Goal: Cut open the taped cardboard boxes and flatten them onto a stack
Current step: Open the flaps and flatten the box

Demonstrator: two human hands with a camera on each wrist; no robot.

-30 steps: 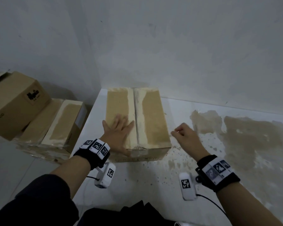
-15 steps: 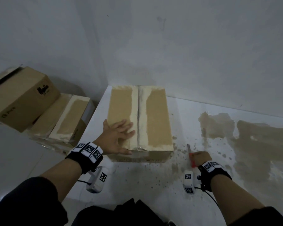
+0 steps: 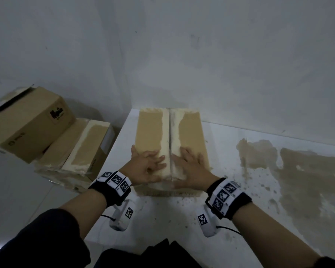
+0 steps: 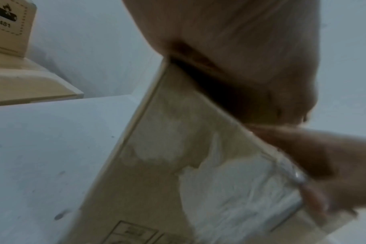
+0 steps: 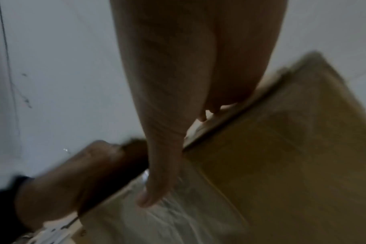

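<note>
So your left hand (image 3: 149,167) and right hand (image 3: 190,167) lie flat, fingers spread, on the box (image 3: 170,136) on the desk (image 3: 240,219) — seam looks slit, flaps unopened; flattening remains.

A white bench (image 3: 240,219), marked by brown stains (image 3: 307,180) across its right side and small specks nearer the front, is set against a grey wall (image 3: 220,64), and pale floor tiles (image 3: 17,200) are seen to its left.
</note>
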